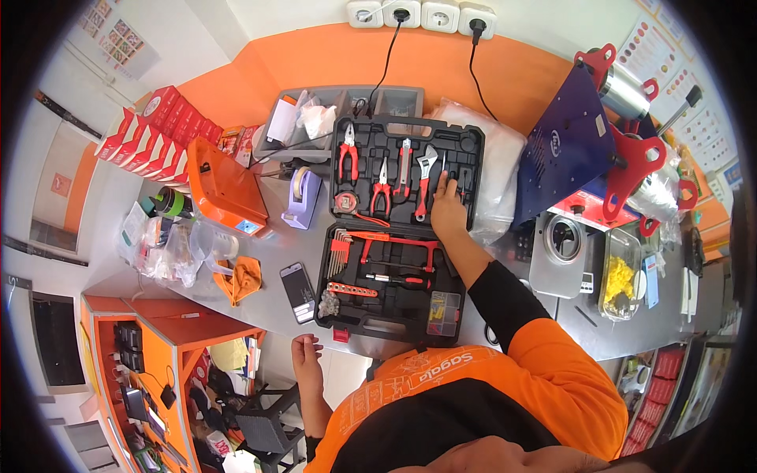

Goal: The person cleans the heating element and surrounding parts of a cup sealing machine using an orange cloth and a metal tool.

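A black tool case (pixel 471 134) lies unfolded on the grey table. My right hand (pixel 449 211) reaches into its far half, fingers closed around a thin-shafted tool (pixel 444 160) whose handle they hide. Just left of that hand sits a red-handled adjustable wrench (pixel 423 185). Farther left are a utility knife (pixel 404 169), two red pliers (pixel 381 189) and a tape measure (pixel 345 202). The near half holds a hacksaw (pixel 398 239), hex keys (pixel 339 252) and a red-and-black driver (pixel 402 281). My left hand (pixel 307 355) hangs at the table's front edge, empty, fingers loosely bent.
Left of the case lie a phone (pixel 297 290), an orange cloth (pixel 239 280) and a purple tape dispenser (pixel 301 197). A grey divided tray (pixel 402 98) stands behind. At the right are a blue machine (pixel 564 146), a silver appliance (pixel 557 264) and a clear container (pixel 619 276).
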Tool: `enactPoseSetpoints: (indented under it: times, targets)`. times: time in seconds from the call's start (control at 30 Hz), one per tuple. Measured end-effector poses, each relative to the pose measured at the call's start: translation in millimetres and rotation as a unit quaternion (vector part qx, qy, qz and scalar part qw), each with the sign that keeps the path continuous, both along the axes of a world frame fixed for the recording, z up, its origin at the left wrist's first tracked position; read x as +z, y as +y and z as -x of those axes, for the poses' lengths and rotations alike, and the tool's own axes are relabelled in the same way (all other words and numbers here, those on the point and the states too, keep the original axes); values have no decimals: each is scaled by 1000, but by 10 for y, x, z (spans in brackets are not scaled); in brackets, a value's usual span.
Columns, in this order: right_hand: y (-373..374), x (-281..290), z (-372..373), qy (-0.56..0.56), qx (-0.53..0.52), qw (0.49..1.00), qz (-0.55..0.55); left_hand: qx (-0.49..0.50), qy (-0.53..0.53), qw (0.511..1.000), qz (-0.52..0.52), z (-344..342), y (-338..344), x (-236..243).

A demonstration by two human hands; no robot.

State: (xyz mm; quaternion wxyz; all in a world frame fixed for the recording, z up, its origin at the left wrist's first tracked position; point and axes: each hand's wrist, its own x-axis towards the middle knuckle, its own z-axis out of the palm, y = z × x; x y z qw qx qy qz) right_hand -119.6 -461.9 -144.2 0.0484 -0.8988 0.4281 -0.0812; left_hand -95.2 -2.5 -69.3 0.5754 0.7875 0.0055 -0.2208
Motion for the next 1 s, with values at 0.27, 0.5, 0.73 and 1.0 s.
enactPoseSetpoints:
  times: [0.27,0.5,0.73,1.0]
  targets:
    - [-386,181,-32,136,151,976,74,-25,1,1000,5,2,-24,-48]
    - [-785,657,-44,171,294,939,50,-35,-4,999,2,21,-8,-37]
    - [-607,986,0,80,218,972,-37,-19,-7,1000,-1,72,87,-36]
    - [-523,712,24,84,180,978,-66,-16,2,1000,-16,59,113,-119]
